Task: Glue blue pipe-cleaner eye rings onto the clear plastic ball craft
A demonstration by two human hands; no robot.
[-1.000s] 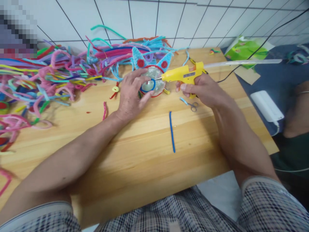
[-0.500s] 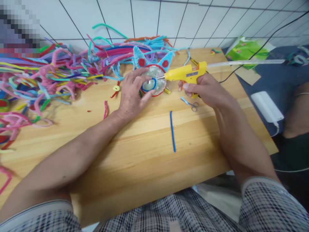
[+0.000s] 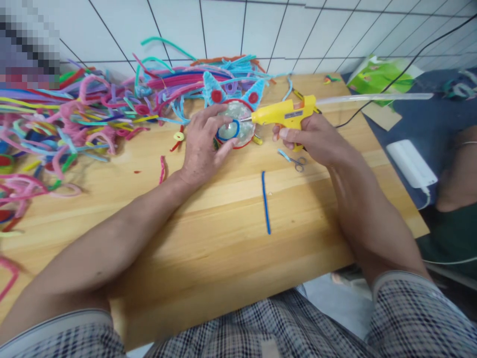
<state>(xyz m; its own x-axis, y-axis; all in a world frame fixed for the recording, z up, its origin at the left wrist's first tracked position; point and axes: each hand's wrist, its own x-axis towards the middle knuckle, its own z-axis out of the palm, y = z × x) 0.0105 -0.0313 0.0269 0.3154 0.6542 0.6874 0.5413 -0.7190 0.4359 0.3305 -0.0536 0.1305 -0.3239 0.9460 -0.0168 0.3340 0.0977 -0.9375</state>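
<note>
My right hand [image 3: 311, 134] is wrapped round the handle of a yellow hot glue gun [image 3: 278, 113], its fingers by the trigger. The metal nozzle points left and meets the edge of a blue pipe cleaner ring [image 3: 237, 130]. Thumb and fingers of my left hand [image 3: 203, 139] hold that ring on a round, clear, shiny disc [image 3: 246, 130] rimmed in red. Two light-blue fuzzy ears [image 3: 213, 89] with red round centres stand at the disc's far edge. My left hand hides the disc's left part.
Many coloured pipe cleaners [image 3: 93, 109] are heaped at the back left. A straight blue pipe cleaner [image 3: 266, 204] and small scissors [image 3: 299, 163] lie on the wooden table [image 3: 208, 248]. A black cable [image 3: 357, 115], a green packet [image 3: 383, 79] and a white power strip [image 3: 412, 163] are at right. Another person's leg shows there.
The view has shifted very slightly. Both hands keep their places, and the glue gun's nozzle stays at the blue ring.
</note>
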